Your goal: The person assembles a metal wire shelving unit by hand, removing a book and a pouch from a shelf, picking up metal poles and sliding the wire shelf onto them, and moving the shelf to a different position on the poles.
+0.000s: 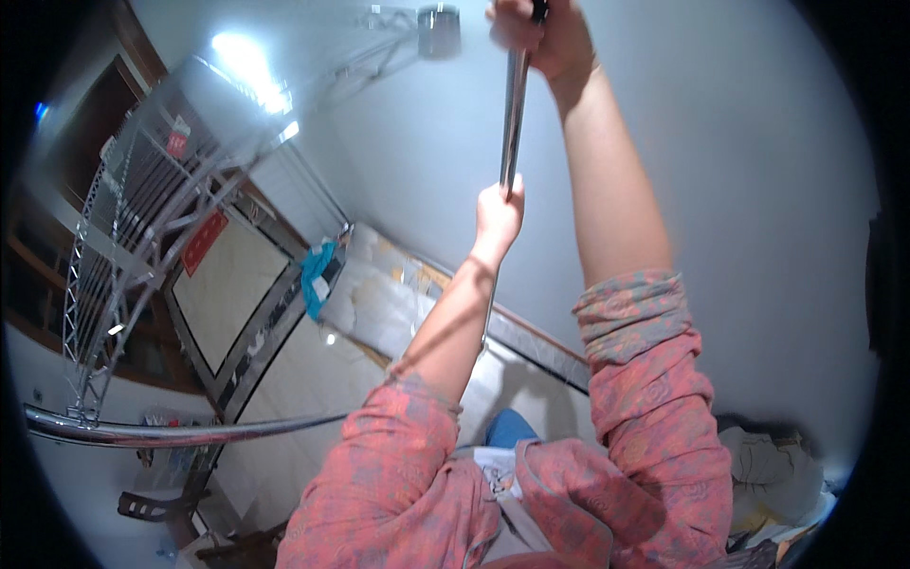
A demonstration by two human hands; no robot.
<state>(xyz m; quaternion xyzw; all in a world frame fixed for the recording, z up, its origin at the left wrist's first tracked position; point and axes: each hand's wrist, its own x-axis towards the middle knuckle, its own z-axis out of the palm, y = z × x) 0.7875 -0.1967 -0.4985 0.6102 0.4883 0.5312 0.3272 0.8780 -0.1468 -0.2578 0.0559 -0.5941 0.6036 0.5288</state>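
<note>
Fingers of both hands are wrapped tight around a shiny metal pole [513, 114], and both arms are stretched up toward the pale ceiling [739, 190]. Left hand [497, 214] clamps the pole low down, near its bottom end, fist closed, knuckles facing us. Right hand [545, 36] grips it higher, right at the top edge of the view, fingers curled over the rod so the tips are hidden. The pole runs nearly upright between the two fists, tilting slightly, its upper end cut off by the frame. Both forearms are bare, with pink patterned sleeves [645, 360] pushed back toward the elbows. Just left of the right hand, a small round metal fitting [439, 28] sits on the ceiling, close to the pole but apart from it. Over on the left hangs a chrome drying rack [142, 209] of thin rails, with a bright ceiling light [248, 64] glaring beside it. A long curved chrome bar [180, 434] sweeps across the lower left. Further off, a blue cloth [316, 275] lies by a tiled wall
</note>
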